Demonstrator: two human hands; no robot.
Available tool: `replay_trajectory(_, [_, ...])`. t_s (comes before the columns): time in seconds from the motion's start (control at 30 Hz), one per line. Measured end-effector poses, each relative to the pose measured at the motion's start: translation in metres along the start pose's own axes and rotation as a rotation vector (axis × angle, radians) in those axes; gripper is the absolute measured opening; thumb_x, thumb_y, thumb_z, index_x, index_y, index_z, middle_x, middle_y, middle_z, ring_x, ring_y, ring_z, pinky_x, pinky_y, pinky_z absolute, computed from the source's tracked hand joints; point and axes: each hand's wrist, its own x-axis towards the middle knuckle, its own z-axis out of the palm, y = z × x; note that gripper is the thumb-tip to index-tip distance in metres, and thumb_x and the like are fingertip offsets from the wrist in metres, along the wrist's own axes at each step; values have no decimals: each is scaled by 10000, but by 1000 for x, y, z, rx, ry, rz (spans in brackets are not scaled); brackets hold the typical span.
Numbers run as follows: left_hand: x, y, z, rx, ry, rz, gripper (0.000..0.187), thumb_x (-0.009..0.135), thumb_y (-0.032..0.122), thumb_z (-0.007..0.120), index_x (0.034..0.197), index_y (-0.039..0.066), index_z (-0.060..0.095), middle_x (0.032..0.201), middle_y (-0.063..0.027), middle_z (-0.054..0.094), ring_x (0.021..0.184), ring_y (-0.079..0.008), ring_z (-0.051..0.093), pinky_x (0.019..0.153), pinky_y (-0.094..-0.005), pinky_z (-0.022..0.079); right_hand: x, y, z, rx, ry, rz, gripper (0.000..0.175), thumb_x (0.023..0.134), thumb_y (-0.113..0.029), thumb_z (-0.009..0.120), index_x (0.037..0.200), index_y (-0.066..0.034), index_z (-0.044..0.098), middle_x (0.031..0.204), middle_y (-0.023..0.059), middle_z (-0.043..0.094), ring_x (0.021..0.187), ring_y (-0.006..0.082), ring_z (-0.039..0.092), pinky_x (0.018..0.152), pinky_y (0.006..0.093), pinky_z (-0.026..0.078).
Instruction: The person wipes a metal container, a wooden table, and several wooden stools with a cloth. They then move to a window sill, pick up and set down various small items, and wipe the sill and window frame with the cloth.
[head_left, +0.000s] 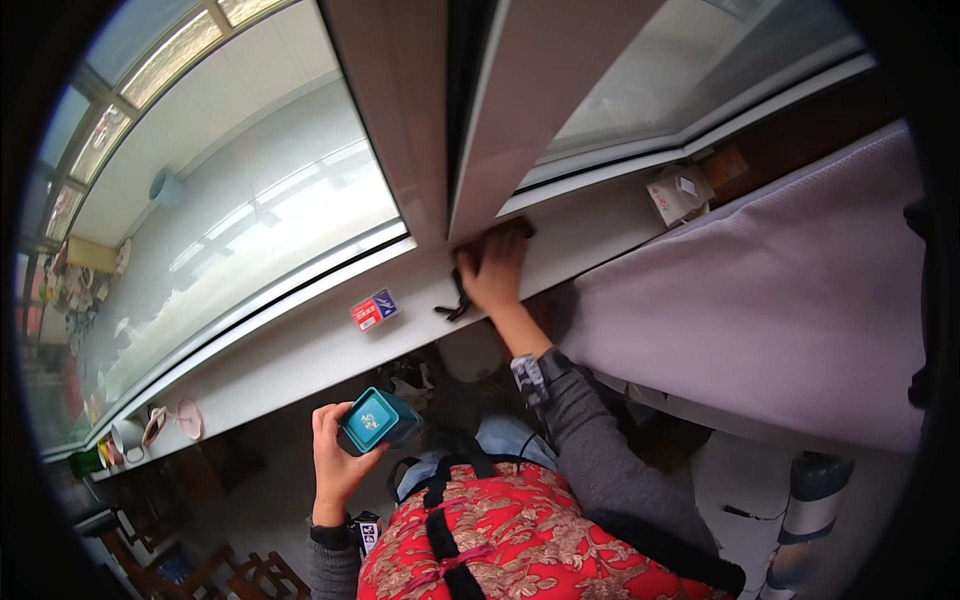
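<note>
My left hand (337, 457) holds a teal rectangular container (371, 421) in front of the windowsill, its light-patterned end facing up. My right hand (495, 270) rests on a dark reddish object (517, 226) on the white windowsill (292, 375), beside the window frame. The fingers are blurred and partly cover that object, so its kind and whether it is gripped cannot be told. A black strap (452, 311) lies by the hand at the sill's edge. To the left of it sits a small red and blue box (373, 309) bearing writing.
A pink round object (189, 418) and a white mug (127, 436) stand at the sill's left end. A whitish box (679, 196) sits at its right end. A pale purple cloth (757, 300) covers a surface at right. Wooden chairs (262, 574) stand at lower left.
</note>
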Motion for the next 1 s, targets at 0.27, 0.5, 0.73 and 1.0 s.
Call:
replay_trajectory(0.27, [38, 26, 28, -68, -123, 74, 697, 558, 98, 863, 1188, 52, 568, 1145, -116, 513, 1082, -271, 554, 895, -352, 481, 50, 158, -40, -525, 99, 31, 445, 965, -309, 512, 1226, 41, 599, 1275, 272, 566, 1267, 442, 469, 1093, 517, 340])
replay_trajectory(0.5, [47, 40, 40, -40, -164, 143, 690, 558, 103, 868, 1179, 48, 570, 1130, -139, 516, 1066, -309, 556, 934, -379, 489, 102, 222, -56, -659, 91, 202, 508, 938, -309, 494, 1288, 46, 586, 1373, 292, 508, 1362, 447, 386, 1189, 535, 214])
replay_trajectory(0.73, [62, 53, 45, -49, -188, 178, 696, 571, 101, 870, 1193, 44, 564, 1137, -148, 513, 1081, -319, 554, 940, -388, 489, 64, 211, -77, -109, -153, 114, 420, 844, -128, 580, 1237, 21, 565, 1265, 235, 570, 1187, 412, 520, 1059, 514, 382])
replay_trajectory(1.0, [102, 91, 79, -66, -293, 317, 705, 597, 139, 872, 1217, 41, 550, 1169, -145, 508, 1089, -325, 560, 940, -388, 486, 55, 220, -99, -302, 122, 219, 356, 964, -252, 535, 1185, 27, 559, 1188, 237, 580, 1105, 426, 525, 973, 482, 441])
